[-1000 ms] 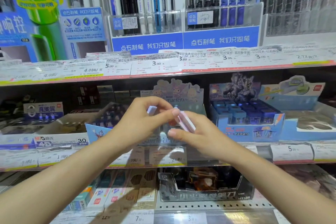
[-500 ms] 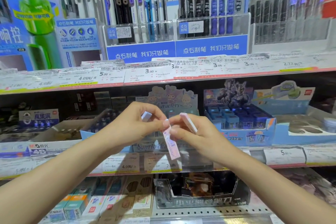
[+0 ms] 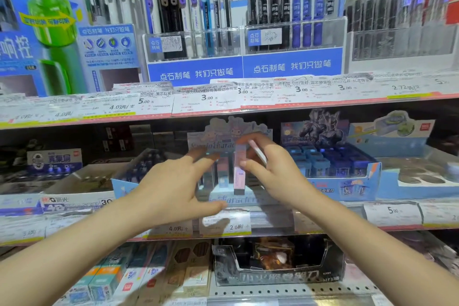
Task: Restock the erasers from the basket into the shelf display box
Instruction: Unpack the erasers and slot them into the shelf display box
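The pastel display box (image 3: 236,200) with a cartoon header card stands on the middle shelf and holds several upright erasers (image 3: 222,171). My right hand (image 3: 273,171) pinches a long pink eraser (image 3: 239,174) upright at the box's right side. A second pale eraser (image 3: 258,154) sticks out between its fingers. My left hand (image 3: 178,186) reaches to the box's left part with fingers straight and spread, fingertips at the eraser tops, thumb low by the box front. Motion blur hides whether it touches them. The basket is out of view.
A blue box of small blue items (image 3: 330,166) sits right beside the display box, and a white carton (image 3: 82,179) lies to the left. Price-tag strips (image 3: 223,99) edge the shelves. Pen racks (image 3: 193,40) fill the shelf above; a black box (image 3: 278,273) sits below.
Both hands moved forward to the display box. My right hand turned the pink eraser upright over the box. My left hand opened its fingers; the small eraser it held is no longer seen.
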Tool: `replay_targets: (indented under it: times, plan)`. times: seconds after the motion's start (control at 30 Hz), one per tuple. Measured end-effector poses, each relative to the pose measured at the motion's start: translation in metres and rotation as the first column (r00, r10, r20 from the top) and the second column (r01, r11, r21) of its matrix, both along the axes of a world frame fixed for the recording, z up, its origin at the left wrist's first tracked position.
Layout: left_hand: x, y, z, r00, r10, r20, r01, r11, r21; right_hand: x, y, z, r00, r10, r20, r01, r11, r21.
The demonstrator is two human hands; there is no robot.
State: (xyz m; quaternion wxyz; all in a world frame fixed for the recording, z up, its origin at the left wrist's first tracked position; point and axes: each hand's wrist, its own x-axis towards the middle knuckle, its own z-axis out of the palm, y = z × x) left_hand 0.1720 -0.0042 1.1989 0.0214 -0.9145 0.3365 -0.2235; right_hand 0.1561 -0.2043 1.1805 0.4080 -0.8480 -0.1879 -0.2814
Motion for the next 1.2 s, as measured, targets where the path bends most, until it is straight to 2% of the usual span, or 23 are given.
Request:
replay_targets:
  times: [0.17,0.43,0.6,0.97,1.1,1.2]
  plan:
    - [0.002,0.005,-0.003,0.997,-0.022,-0.080,0.023,1.000,0.011,0.009,0.009,-0.004,0.999,-0.040,0.014,0.041,0.996,-0.080]
    - [0.004,0.003,-0.002,0.995,-0.027,-0.092,0.028,1.000,0.009,0.013,0.006,-0.003,0.998,-0.045,0.038,0.050,0.990,-0.132]
    - [0.005,0.004,-0.002,0.996,-0.025,-0.091,0.025,1.000,0.008,0.013,0.003,-0.003,0.998,-0.045,0.042,0.049,0.995,-0.090]
    - [0.009,0.005,-0.002,0.996,-0.017,-0.089,0.019,1.000,0.024,0.016,-0.001,-0.002,0.998,-0.029,0.049,0.035,0.993,-0.109]
    - [0.010,0.006,-0.002,0.995,-0.025,-0.094,0.028,0.999,0.027,0.015,-0.004,-0.001,1.000,-0.011,0.026,0.013,0.998,-0.056]
    - [0.012,0.007,-0.002,0.995,-0.034,-0.096,0.037,0.999,0.028,0.017,0.000,-0.002,0.998,-0.043,0.052,0.048,0.995,-0.086]
